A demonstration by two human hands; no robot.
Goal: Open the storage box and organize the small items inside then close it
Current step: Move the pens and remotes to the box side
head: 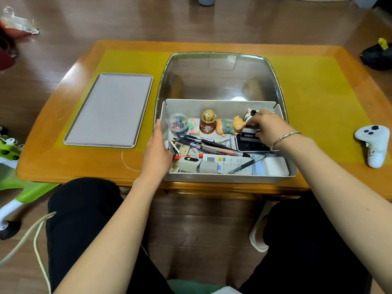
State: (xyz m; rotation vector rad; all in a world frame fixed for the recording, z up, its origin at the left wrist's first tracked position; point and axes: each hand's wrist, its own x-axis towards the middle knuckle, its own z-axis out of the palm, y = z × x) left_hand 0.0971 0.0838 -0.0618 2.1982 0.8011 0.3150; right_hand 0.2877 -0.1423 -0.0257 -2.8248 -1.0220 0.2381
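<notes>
Glossy wooden table (63,166), rounded plastic box (229,177)

The storage box (229,177) sat on the table (318,115), its open lid (220,75) behind it. A tray (110,111) lay to its left, a controller (373,143) well right. Pens (212,145) lay inside across a remote (229,164).

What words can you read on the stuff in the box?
"BENTE": white letters on the small black box under the right hand; more letters may be hidden.
"AN": end of a word on the white case at the front; the rest is hidden.
Remote control buttons, pens' labels, sticky notes: too small to read.
</notes>
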